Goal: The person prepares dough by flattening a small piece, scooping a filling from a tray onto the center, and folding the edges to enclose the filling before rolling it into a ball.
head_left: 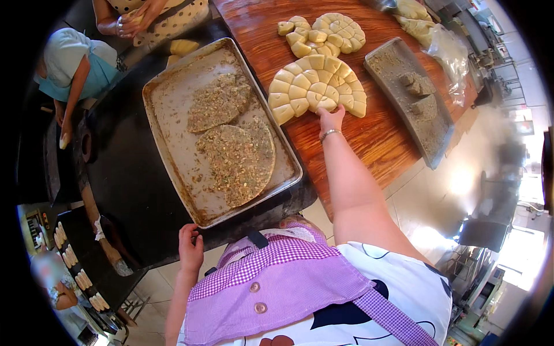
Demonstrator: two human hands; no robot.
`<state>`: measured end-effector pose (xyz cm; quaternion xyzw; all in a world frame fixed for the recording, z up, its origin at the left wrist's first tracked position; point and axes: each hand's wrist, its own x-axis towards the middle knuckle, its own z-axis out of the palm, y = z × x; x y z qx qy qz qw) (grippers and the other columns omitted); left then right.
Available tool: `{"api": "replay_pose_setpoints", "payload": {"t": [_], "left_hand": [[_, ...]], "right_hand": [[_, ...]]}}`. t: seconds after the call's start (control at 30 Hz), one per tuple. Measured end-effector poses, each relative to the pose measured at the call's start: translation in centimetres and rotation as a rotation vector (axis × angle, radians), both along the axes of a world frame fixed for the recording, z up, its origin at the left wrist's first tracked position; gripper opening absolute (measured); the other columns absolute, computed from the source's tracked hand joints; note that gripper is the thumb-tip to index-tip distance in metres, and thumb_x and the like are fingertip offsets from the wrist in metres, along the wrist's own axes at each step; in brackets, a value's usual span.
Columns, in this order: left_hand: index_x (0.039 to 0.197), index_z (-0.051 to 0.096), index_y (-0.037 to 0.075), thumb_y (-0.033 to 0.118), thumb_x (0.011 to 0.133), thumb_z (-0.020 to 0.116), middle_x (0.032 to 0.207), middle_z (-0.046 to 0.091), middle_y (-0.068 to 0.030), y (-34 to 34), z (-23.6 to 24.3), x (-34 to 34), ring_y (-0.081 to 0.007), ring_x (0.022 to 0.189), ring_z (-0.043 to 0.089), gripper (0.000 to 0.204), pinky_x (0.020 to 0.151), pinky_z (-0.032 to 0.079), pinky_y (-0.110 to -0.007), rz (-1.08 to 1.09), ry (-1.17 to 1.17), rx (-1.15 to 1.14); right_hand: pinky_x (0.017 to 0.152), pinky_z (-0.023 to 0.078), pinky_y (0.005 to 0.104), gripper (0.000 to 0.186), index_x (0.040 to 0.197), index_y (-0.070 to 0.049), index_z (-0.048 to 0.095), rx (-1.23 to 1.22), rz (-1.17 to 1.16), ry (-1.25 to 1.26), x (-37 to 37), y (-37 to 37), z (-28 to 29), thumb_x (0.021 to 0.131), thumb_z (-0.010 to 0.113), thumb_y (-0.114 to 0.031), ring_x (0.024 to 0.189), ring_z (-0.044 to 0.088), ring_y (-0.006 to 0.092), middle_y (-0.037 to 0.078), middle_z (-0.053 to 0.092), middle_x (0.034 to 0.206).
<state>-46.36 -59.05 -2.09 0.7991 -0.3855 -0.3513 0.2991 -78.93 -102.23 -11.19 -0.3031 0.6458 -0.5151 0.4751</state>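
A large metal baking tray [168, 144] lies on the black surface, holding two flattened rounds [234, 161] coated in chopped seeds or crumbs. On the wooden table, my right hand [332, 120] grips the near edge of a pale, scored, fan-shaped dough piece [311, 86]; its fingertips are partly under it. Beyond that lie more segmented dough pieces [337, 32]. My left hand [190, 245] is by the tray's near corner, fingers loosely bent and apart, holding nothing.
A long crumb-covered tray [435, 132] with lumps, dough [412, 23] and clear plastic [447, 63] are at right. A co-worker in blue [72, 75] holds something pale; another [161, 23] works at top. A third person [55, 288] is lower left, beside racks of pale items.
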Motion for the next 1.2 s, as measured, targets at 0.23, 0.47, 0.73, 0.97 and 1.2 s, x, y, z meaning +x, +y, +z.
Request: {"api": "replay_pose_setpoints", "payload": {"t": [0.23,0.47,0.73,0.97,1.2], "left_hand": [[0.113,0.058,0.002,-0.005,0.082,0.061,0.12,0.054,-0.0119,-1.2,1.6,-4.2,-0.0228,0.094,0.059,0.032,0.084,0.05,-0.032,-0.133,-0.054,0.018],[0.112,0.058,0.002,-0.002,0.083,0.061,0.118,0.056,-0.0131,-2.6,1.4,-5.8,-0.0242,0.094,0.061,0.03,0.086,0.05,-0.032,-0.17,-0.042,0.029],[0.113,0.058,0.003,-0.003,0.084,0.06,0.113,0.057,-0.0129,-4.8,0.5,-5.9,-0.0238,0.094,0.061,0.029,0.085,0.05,-0.032,-0.264,0.061,0.023],[0.114,0.057,0.004,-0.002,0.085,0.061,0.113,0.058,-0.0125,-7.1,1.3,-5.6,-0.0249,0.095,0.061,0.03,0.085,0.05,-0.033,-0.334,0.045,0.015],[0.116,0.056,0.003,-0.001,0.085,0.061,0.113,0.057,-0.0133,-7.5,1.6,-6.4,-0.0247,0.095,0.061,0.032,0.086,0.05,-0.033,-0.426,0.062,0.007]], "right_hand": [[0.096,0.047,0.04,0.076,0.111,0.002,0.057,-0.011,0.294,0.708,-1.9,-0.6,0.7,0.053,0.092,-0.032,0.111,0.054,0.0369,0.025,0.056,0.121],[0.081,0.052,0.0342,0.051,0.102,-0.002,0.061,0.018,0.462,0.842,-5.3,2.0,7.3,0.064,0.088,-0.022,0.088,0.065,0.0262,0.016,0.066,0.1],[0.105,0.04,0.0386,0.056,0.119,-0.009,0.059,-0.25,0.55,0.68,-14.6,14.4,1.6,0.068,0.082,-0.007,0.123,0.049,0.0272,0.01,0.058,0.125],[0.105,0.04,0.0421,0.093,0.134,0.002,0.04,-0.009,0.412,0.814,-11.2,14.6,3.2,0.059,0.09,-0.022,0.121,0.048,0.0365,0.022,0.05,0.129],[0.109,0.034,0.0422,0.073,0.127,0.002,0.049,-0.198,0.585,0.864,-12.3,14.6,0.0,0.067,0.085,-0.02,0.13,0.04,0.0379,0.018,0.049,0.135]]}}
